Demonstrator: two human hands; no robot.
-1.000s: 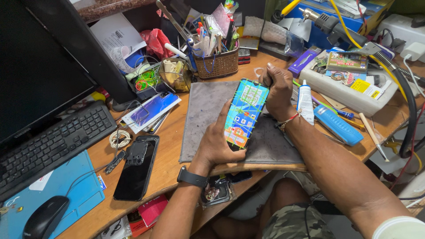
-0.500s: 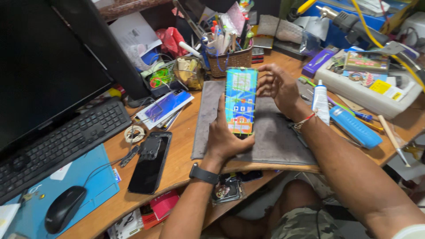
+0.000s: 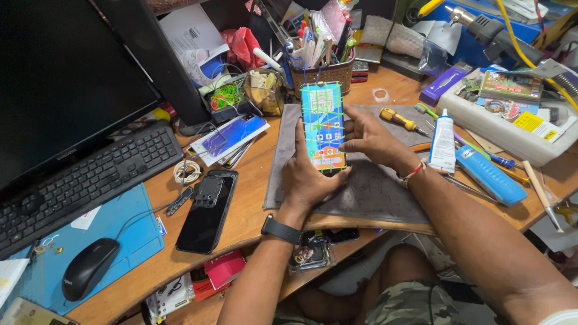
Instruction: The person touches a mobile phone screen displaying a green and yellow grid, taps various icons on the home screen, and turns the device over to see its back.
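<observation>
Phone [image 3: 323,125]: lit blue screen, bound with green rubber bands (several crossings), stood upright over grey mat [image 3: 367,186]. Left hand [image 3: 310,176] gripped its lower end; right hand [image 3: 374,139] clasped its side.

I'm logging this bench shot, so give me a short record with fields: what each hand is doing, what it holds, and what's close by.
Left hand: grips the lower end of the smartphone from below
Right hand: fingers on the phone's right edge
Smartphone: upright, screen lit, green rubber bands stretched across it
Under it: grey work mat
Right of the hands: white glue tube, yellow-handled screwdriver
Left of the hands: dark phone lying flat
</observation>
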